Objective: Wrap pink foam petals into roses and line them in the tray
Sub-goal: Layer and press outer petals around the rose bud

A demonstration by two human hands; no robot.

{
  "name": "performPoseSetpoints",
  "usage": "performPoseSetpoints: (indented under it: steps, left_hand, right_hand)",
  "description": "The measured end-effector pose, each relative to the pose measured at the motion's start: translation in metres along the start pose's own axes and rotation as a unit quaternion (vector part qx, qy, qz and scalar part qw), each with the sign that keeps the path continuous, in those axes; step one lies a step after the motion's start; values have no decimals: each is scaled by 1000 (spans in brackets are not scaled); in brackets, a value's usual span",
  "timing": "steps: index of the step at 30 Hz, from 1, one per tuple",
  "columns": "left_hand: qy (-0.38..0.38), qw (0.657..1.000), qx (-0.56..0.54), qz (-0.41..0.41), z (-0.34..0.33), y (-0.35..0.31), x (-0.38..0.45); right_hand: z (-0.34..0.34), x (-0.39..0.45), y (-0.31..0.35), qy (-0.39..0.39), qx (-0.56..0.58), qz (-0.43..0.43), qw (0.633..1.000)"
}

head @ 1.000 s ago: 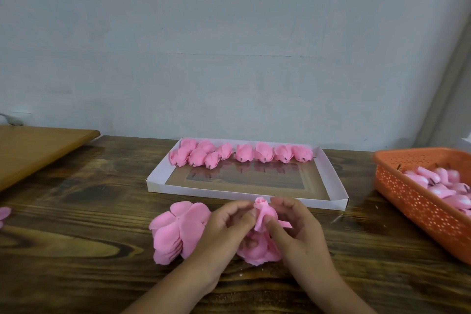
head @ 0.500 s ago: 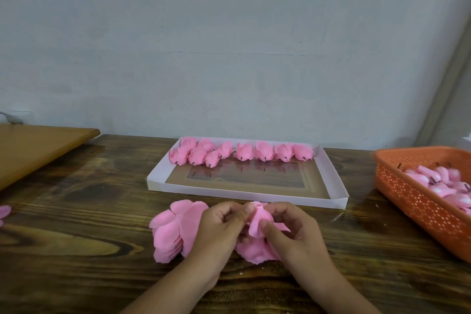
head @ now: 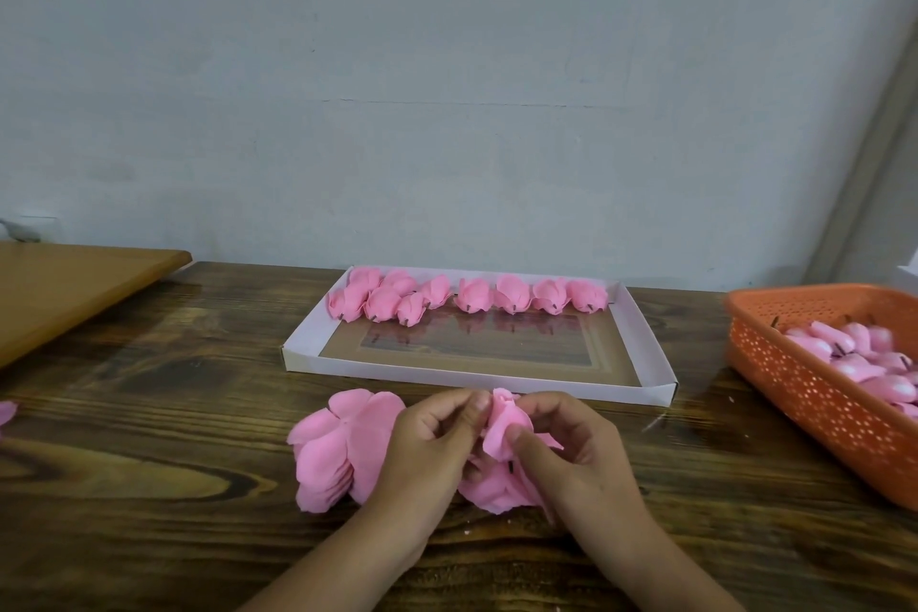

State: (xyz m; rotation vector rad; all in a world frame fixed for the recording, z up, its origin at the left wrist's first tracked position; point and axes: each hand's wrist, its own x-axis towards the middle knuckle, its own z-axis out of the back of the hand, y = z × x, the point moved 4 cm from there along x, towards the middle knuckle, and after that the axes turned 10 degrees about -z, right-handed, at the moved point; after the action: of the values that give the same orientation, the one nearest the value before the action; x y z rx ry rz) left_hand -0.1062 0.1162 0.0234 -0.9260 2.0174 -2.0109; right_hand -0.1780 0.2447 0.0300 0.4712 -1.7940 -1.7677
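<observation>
While a half-wrapped rose [head: 504, 427] is pinched between both hands, it is held just in front of the tray [head: 646, 365], above the table [head: 149, 412]. The left hand [head: 427, 457] is curled round the rose's left side, thumb and fingers pressed to the foam. The right hand [head: 576, 457] is curled on the right side, its thumb laid across an outer petal. A dark stem end is seen under the rose, between the two hands. More loose pink foam [head: 497, 492] lies below the rose, partly hidden by the hands; whether it is touched by the rose cannot be told.

A petal stack [head: 338, 452] lies flat on the table in front of the tray's left end, its right edge covered by the left hand.

The tray is white with a brown floor. Finished roses [head: 472, 296] are lined along its far wall, stems toward the camera; at the left end a few are bunched in a second row. The near part of the tray floor is bare.

Right of the tray, well apart, an orange basket [head: 804, 388] is seen, cut off by the frame edge, with pink buds [head: 859, 353] piled inside. Left of the tray, a brown board [head: 74, 283] overlaps the table's far left corner. One stray petal [head: 6, 412] is seen at the left frame edge, well apart from the tray.
</observation>
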Motion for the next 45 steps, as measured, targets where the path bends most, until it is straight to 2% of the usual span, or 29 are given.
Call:
performPoseSetpoints:
  steps: [5,14,18,28,36,45]
  left_hand:
    - [-48,999,19,5,6,0,1]
    - [51,998,26,-16,0,-2,-1]
    - [34,999,8,-28,3,-2,1]
    - [4,998,3,-65,6,2,4]
    - [121,984,77,-109,-4,-3,0]
    - [95,986,81,-107,1,0,3]
  right_hand:
    - [-2,-1,-3,-6,3,-9,1000]
    - [6,4,-2,-34,11,27,999]
    - [2,2,1,-3,25,20,999]
    - [4,2,-4,-40,33,6,999]
    - [9,6,-6,-63,16,33,997]
    - [11,9,-9,-43,16,-5,999]
